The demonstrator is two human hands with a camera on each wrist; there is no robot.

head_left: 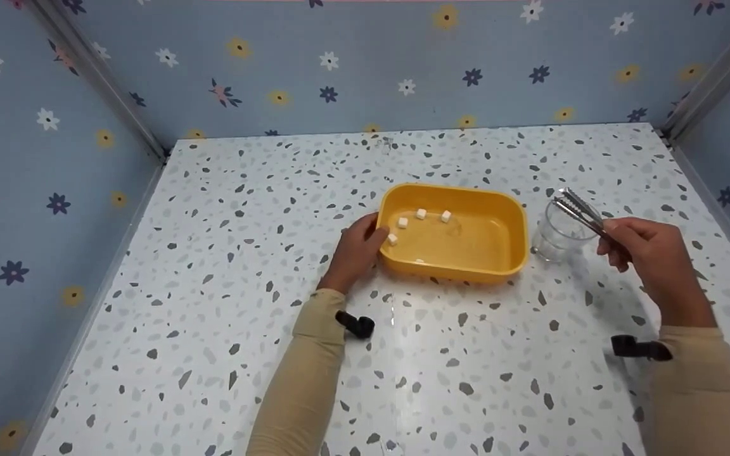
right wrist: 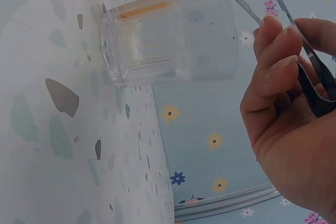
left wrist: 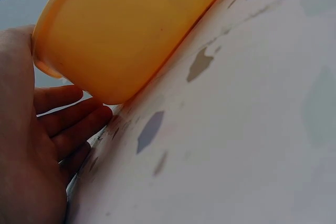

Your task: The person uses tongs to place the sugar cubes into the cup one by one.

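A yellow plastic tub [head_left: 457,273] stands on the table with several small white cubes [head_left: 421,214] on its floor, mostly toward its left end. My left hand [head_left: 357,248] holds the tub's left end, thumb over the rim; in the left wrist view its fingers [left wrist: 79,124] lie against the outer wall. Metal serrated tongs [head_left: 580,214] are gripped in my right hand [head_left: 647,247]. Their tips stand apart over the mouth of a clear glass [head_left: 552,244], with nothing seen between them. The glass is upright, just right of the tub.
The speckled white table [head_left: 213,329] is bounded by blue flowered panels [head_left: 365,69] behind and on both sides. Dark wrist straps [head_left: 355,325] sit on both sleeves.
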